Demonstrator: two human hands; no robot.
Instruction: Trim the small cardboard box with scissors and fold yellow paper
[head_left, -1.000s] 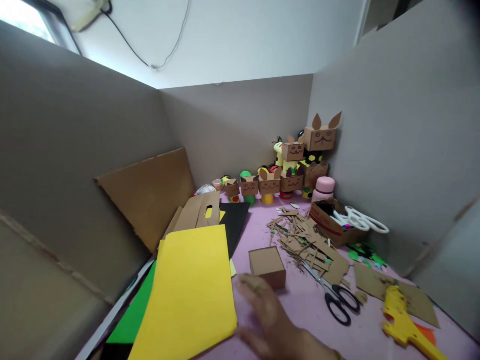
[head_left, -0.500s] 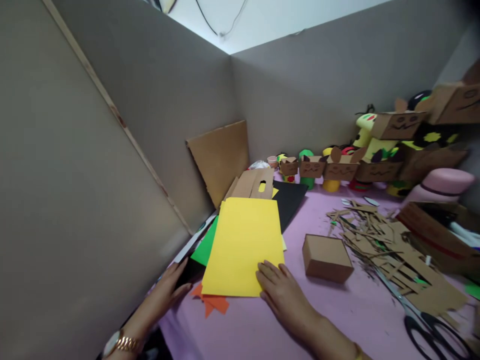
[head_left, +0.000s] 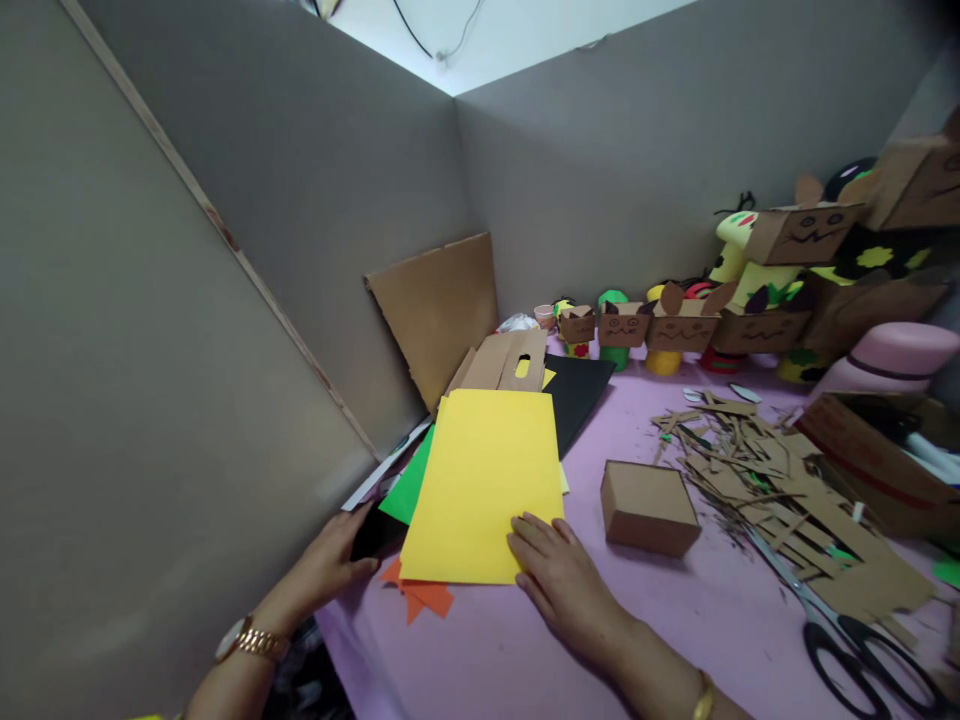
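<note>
The right hand [head_left: 562,580] lies flat and open on the near corner of the yellow sheet [head_left: 480,480], pressing rather than gripping. The sheet tops a loose stack at 11 o'clock from that hand. The left hand [head_left: 330,560] rests at the stack's 8 o'clock edge, fingers stretched over a dark sheet [head_left: 371,535]; I cannot tell if it pinches anything. As I see it, a palm push alone could fan the stack, sliding the yellow sheet off the green sheet [head_left: 409,490] and creasing the orange scrap [head_left: 424,598] beneath. The box [head_left: 649,505] sits close at 2 o'clock, easily knocked into the cuttings [head_left: 772,480].
</note>
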